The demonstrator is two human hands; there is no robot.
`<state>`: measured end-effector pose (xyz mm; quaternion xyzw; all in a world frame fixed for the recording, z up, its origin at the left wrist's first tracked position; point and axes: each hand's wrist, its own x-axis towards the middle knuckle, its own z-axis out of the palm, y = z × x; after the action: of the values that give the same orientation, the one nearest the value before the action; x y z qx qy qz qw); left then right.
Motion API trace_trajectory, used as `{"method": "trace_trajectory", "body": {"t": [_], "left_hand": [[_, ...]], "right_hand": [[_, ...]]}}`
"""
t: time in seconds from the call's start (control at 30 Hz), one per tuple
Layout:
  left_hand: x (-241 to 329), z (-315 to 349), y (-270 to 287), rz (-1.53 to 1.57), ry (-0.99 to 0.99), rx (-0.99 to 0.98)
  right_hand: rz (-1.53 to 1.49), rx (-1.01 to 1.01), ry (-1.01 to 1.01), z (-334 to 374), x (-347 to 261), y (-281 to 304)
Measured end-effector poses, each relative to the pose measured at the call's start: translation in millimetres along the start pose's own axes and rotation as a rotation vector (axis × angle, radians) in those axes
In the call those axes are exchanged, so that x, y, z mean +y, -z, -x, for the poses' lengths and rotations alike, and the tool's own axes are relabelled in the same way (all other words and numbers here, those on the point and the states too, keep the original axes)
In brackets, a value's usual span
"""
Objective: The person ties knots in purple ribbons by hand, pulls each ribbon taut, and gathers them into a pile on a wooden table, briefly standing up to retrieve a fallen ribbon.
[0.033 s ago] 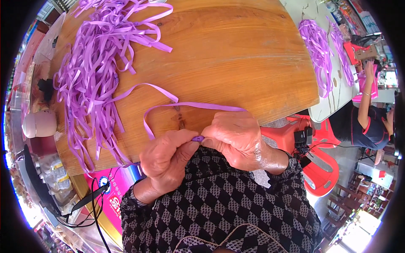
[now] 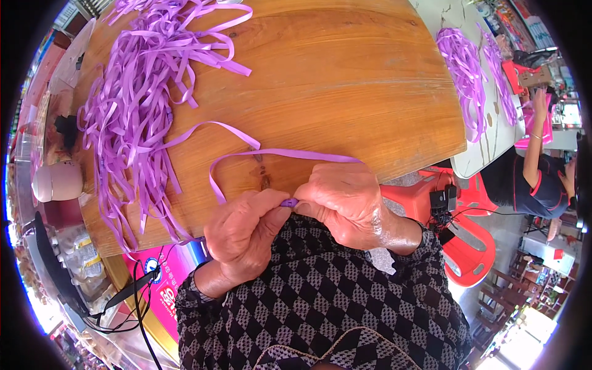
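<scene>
Between my fingertips, just off the table's near edge, is a small dark purple clip (image 2: 289, 202). My left hand (image 2: 245, 231) pinches one end of it with thumb and fingers. The other end sits in the pinch of my right hand (image 2: 343, 203). A lilac ribbon strap (image 2: 290, 152) loops over the wood from behind my left hand to behind my right hand. Its joint with the clip is covered by my fingers. To the left lies a large tangled heap of lilac straps (image 2: 139, 105), some hanging toward the near edge.
The wooden table (image 2: 333, 80) spreads out beyond my hands. A white marbled table (image 2: 487, 159) at right bears more lilac straps (image 2: 464, 80). Red plastic stools (image 2: 465, 253) stand below it. Another person (image 2: 542, 179) works at far right. At left are a pinkish jar (image 2: 58, 180) and black cables (image 2: 137, 308).
</scene>
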<state>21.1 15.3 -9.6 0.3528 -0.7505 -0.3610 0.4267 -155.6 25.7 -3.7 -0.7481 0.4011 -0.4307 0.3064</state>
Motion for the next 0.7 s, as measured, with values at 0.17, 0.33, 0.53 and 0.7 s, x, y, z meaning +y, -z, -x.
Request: {"method": "trace_trajectory", "body": {"t": [0.17,0.33,0.53,0.7], "left_hand": [[1.7,-4.0,2.3,-0.125,-0.111,-0.009],[-0.8,-2.8,2.2,-0.158,-0.145,-0.054],[2.8,0.1,0.9,-0.129,-0.079,-0.101],[2.2,0.4,-3.8,-0.062,-0.123,-0.029]], "right_hand": [[-0.055,0.066,-0.002,2.0,2.1,-7.6],[-0.060,0.056,-0.011,3.6,1.4,-6.9],[-0.075,0.078,-0.027,9.8,0.8,-9.5],[-0.263,0.057,-0.151,11.0,0.6,-10.1]]}}
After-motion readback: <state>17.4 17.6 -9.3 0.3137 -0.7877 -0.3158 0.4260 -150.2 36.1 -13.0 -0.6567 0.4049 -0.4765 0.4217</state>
